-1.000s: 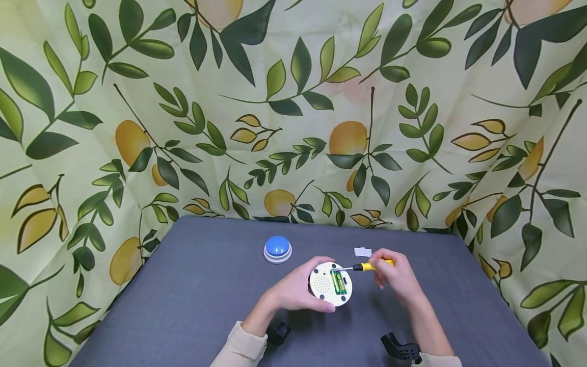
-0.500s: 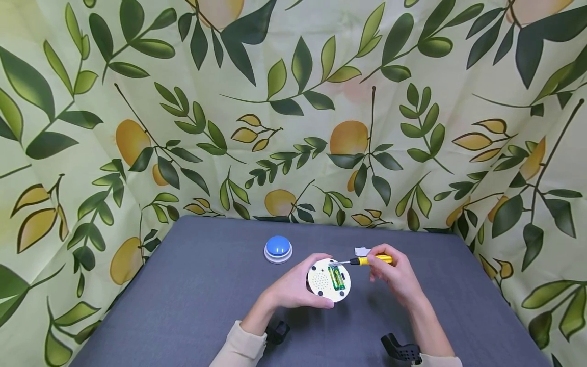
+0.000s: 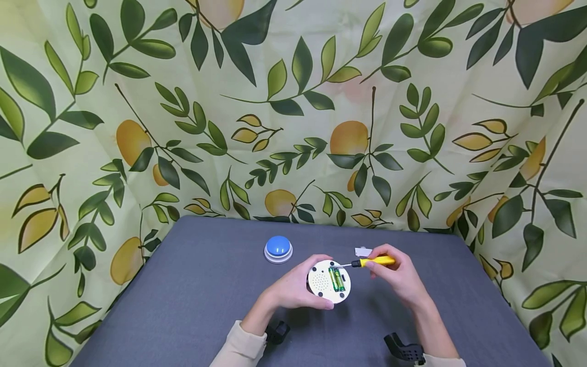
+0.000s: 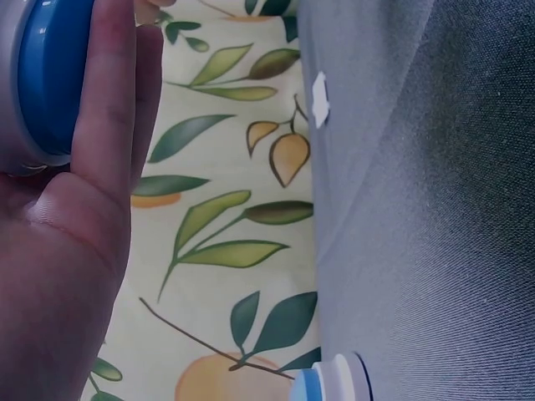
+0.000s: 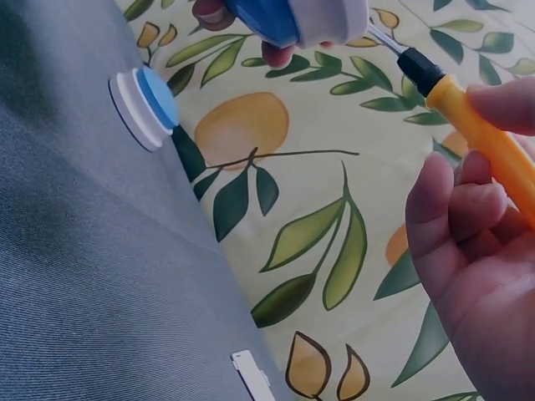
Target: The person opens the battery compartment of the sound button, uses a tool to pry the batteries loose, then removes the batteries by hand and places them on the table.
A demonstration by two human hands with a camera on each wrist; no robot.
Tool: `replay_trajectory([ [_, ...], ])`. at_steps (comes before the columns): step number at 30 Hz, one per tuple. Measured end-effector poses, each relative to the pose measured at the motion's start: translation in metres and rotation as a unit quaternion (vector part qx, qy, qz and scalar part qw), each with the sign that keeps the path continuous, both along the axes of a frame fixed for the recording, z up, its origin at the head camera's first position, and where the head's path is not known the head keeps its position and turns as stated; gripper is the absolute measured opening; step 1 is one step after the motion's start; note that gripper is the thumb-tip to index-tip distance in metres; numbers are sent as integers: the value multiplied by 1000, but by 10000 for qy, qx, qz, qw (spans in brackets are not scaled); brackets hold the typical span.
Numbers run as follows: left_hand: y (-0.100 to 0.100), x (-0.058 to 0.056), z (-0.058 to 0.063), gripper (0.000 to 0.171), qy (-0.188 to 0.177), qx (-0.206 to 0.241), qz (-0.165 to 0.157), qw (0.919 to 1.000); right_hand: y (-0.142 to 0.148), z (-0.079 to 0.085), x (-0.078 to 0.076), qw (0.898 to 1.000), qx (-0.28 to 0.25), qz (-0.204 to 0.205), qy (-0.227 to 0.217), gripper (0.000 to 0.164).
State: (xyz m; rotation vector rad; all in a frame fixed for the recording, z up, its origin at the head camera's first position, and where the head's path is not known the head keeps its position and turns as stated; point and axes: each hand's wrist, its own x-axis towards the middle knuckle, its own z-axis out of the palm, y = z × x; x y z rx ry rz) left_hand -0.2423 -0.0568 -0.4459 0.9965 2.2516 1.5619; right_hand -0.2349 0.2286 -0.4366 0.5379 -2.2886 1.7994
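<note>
My left hand grips a round push button by its rim, its white underside turned up. Two green batteries lie in the open compartment there, and the button's blue dome shows in the left wrist view. My right hand holds a screwdriver by its yellow handle, thumb along the grip in the right wrist view. The metal tip reaches the upper end of the battery compartment.
A second blue push button stands dome up on the grey table, behind my left hand. A small white battery cover lies just beyond my right hand. Leaf-patterned cloth hangs behind the table.
The held button has shifted slightly up and left over the second. The screwdriver moved a little left and up, then slightly back right, its tip staying by the batteries' upper end.
</note>
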Motion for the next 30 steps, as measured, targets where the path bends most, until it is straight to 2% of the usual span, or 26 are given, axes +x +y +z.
replay_trajectory([
  [4,1,0,1,85,-59,19,-125,9999,0,0,0,9999,116,31,72,8],
  [9,1,0,1,85,-61,5,-242,9997,2,-4,-5,9997,23,118,-234,2],
  [17,1,1,1,85,-78,-43,-222,9997,3,-11,-10,9970,-293,333,-627,9],
  [30,0,-1,2,85,-175,57,-370,9991,7,-7,-7,9982,-404,256,-371,3],
])
